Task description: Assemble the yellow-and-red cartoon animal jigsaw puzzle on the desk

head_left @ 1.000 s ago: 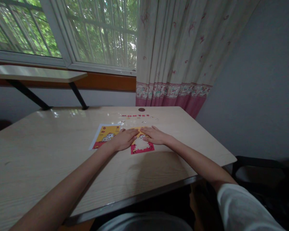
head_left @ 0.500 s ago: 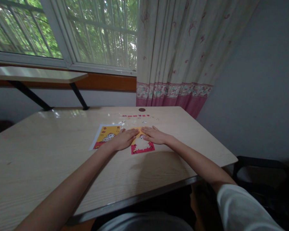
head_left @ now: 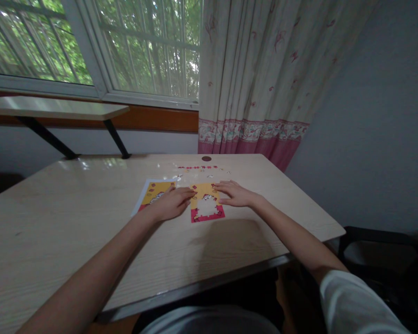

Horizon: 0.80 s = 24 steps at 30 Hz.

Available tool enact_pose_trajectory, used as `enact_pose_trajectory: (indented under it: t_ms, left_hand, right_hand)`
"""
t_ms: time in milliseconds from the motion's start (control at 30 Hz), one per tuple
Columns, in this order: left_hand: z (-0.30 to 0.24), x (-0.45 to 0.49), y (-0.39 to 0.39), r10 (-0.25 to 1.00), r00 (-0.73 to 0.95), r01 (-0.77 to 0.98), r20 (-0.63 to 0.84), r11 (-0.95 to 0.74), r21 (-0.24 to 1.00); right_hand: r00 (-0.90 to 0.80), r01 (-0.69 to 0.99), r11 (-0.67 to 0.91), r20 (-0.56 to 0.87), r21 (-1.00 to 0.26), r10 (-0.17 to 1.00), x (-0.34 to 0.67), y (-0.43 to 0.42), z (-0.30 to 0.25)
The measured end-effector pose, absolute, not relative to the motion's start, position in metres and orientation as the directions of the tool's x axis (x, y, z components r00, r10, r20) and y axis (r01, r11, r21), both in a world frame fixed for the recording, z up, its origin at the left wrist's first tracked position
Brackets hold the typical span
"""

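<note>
A partly assembled jigsaw puzzle [head_left: 208,215], yellow above and red below, lies flat on the table with a gap in its middle. My left hand [head_left: 172,203] has its fingertips at the puzzle's left edge, fingers stretched out and holding nothing. At the right edge my right hand [head_left: 235,193] rests with fingers spread, thumb apart, also holding nothing. To the left lies a picture sheet [head_left: 153,189] in yellow and red with a white border, partly covered by my left hand and forearm.
Several loose puzzle pieces [head_left: 210,176] lie beyond the puzzle, with a row of red pieces [head_left: 198,167] farther back. A dark round disc [head_left: 206,158] is at the table's [head_left: 153,260] far edge. A raised shelf [head_left: 55,109] stands at back left; a dark chair [head_left: 376,236] is at right.
Both hands have drawn apart toward the puzzle's sides, the right one moving right and the left one slightly left. More of the puzzle's yellow upper part now shows.
</note>
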<state>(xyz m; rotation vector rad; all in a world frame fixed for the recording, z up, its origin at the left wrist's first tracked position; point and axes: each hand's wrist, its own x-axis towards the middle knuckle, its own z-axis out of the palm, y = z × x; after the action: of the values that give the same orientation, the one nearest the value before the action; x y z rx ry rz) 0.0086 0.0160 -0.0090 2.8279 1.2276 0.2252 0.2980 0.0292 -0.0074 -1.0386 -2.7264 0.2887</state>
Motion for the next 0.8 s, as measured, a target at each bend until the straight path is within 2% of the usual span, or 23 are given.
enact_pose_trajectory:
  t_ms: [100, 333, 800]
  left_hand:
    - [-0.008, 0.0096, 0.0139, 0.724, 0.678, 0.715, 0.128, -0.69, 0.113]
    - [-0.0023, 0.0142, 0.0097, 0.743, 0.66, 0.728, 0.113, -0.67, 0.146]
    - [-0.0026, 0.0131, 0.0071, 0.747, 0.659, 0.734, 0.083, -0.663, 0.146]
  right_hand:
    - [-0.756, 0.595, 0.77, 0.164, -0.231, 0.634, 0.2996, 0.0328, -0.0117]
    - [-0.761, 0.564, 0.784, 0.204, -0.261, 0.616, 0.2998, 0.0365, -0.0163]
    - [-0.74, 0.592, 0.738, 0.143, -0.324, 0.657, 0.2989, 0.0328, -0.0163]
